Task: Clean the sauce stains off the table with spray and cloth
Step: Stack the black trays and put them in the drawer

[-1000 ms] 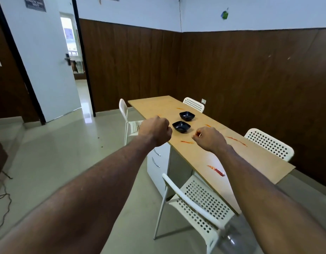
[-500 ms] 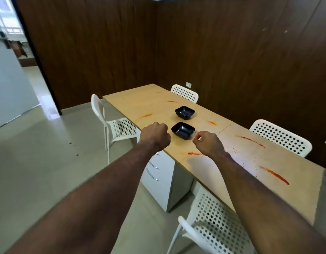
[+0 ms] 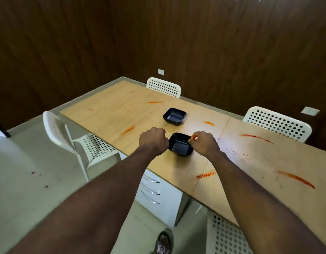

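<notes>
The light wooden table [image 3: 121,114] carries several orange-red sauce streaks, among them one at the left [image 3: 128,129], one near the front edge [image 3: 206,174] and a long one at the right [image 3: 295,178]. My left hand [image 3: 153,141] is a closed fist holding nothing, just left of the near black bowl [image 3: 180,146]. My right hand [image 3: 204,143] hovers at that bowl's right rim, fingers curled, pinching a tiny white and orange thing that I cannot identify. No spray bottle or cloth is in view.
A second black bowl [image 3: 174,116] sits farther back. White perforated chairs stand at the far side [image 3: 164,87], [image 3: 275,123], at the left [image 3: 57,131] and close on the near side [image 3: 226,237]. A white drawer unit [image 3: 158,191] is under the table. Red drops [image 3: 33,172] mark the floor.
The view has come closer to the table and tipped down. Both fists now sit over the table beside the near bowl. The door has left the view.
</notes>
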